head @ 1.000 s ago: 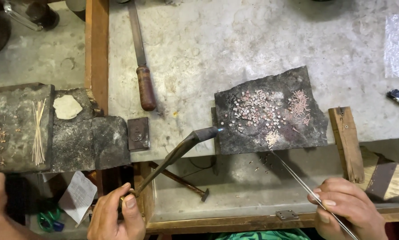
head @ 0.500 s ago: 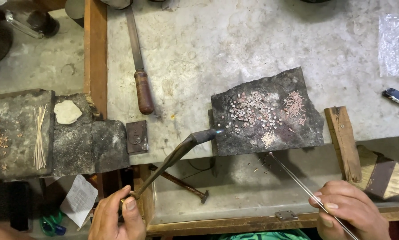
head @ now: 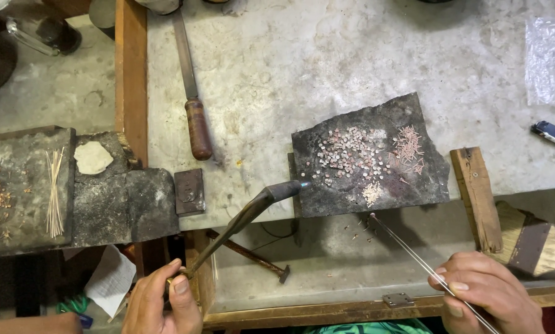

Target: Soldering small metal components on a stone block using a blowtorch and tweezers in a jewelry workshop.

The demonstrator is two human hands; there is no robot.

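Head view: left hand (head: pixel 163 303) grips a torch (head: pixel 246 216) slanting up-right, its tip at the dark slab's (head: pixel 376 185) left edge near the counter's (head: pixel 327 68) front edge. Right hand (head: pixel 487 297) pinches a thin rod (head: pixel 413 256) pointing up-left toward that slab.

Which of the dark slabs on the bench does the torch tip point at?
The dark slab right of centre, strewn with small pale pieces; the torch nozzle reaches its left edge. The other slabs lie far left.

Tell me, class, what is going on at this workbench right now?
A person's left hand holds a torch, its tip at the edge of a dark slab strewn with tiny metal pieces. The right hand holds a thin wire pointing toward the slab. A file lies on the bench.
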